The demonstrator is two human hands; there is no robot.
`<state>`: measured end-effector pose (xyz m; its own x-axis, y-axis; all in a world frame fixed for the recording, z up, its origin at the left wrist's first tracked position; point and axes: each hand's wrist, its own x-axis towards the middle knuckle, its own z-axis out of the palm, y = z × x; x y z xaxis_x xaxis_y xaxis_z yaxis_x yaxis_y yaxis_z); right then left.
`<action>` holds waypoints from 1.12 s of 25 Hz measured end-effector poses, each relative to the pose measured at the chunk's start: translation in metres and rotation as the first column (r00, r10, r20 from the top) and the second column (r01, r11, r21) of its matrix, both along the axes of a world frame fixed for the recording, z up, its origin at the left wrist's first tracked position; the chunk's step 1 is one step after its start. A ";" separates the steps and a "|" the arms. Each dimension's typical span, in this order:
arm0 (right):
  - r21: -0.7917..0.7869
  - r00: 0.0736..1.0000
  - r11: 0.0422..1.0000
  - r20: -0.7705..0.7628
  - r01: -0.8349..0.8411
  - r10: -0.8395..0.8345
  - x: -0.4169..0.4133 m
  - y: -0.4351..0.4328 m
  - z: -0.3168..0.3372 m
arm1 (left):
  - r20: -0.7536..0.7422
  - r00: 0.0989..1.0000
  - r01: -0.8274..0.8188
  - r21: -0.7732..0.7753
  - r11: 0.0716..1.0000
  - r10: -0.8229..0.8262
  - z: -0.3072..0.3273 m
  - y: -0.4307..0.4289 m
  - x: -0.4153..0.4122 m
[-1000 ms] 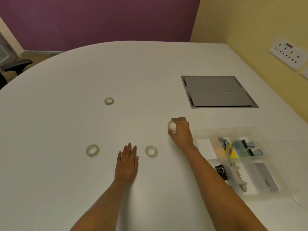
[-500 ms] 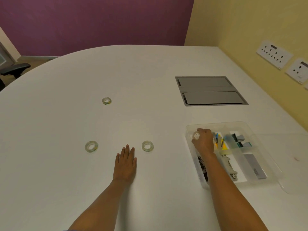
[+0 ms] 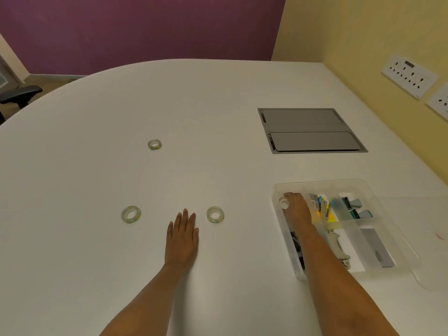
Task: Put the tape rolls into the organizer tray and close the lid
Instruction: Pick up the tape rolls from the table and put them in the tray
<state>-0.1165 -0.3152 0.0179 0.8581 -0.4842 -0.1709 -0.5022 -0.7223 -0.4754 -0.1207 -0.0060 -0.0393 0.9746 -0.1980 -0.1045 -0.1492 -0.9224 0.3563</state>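
Observation:
Three clear tape rolls lie on the white table: one far (image 3: 154,144), one near left (image 3: 131,214), one (image 3: 215,214) just right of my left hand (image 3: 182,236), which rests flat with fingers together, holding nothing. My right hand (image 3: 297,207) is inside the far left compartment of the clear organizer tray (image 3: 278,190), fingers closed on a fourth tape roll (image 3: 284,203) at the tray's bottom. The clear lid (image 3: 434,243) lies open to the tray's right.
The tray holds binder clips (image 3: 296,243), coloured notes (image 3: 324,209), a staple remover (image 3: 339,248) and a grey stapler (image 3: 378,248). A grey cable hatch (image 3: 310,129) is set into the table behind it. Wall sockets (image 3: 409,76) sit right; a chair (image 3: 19,93) stands far left.
My right hand carried a tape roll from the middle of the table to the right and lowered it into the tray's left compartment. My left hand stayed flat.

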 end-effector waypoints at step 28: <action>0.001 0.881 0.881 -0.006 -0.474 0.474 0.014 0.158 -0.027 | 0.061 0.998 -0.029 -0.013 1.000 0.029 -0.012 0.001 0.000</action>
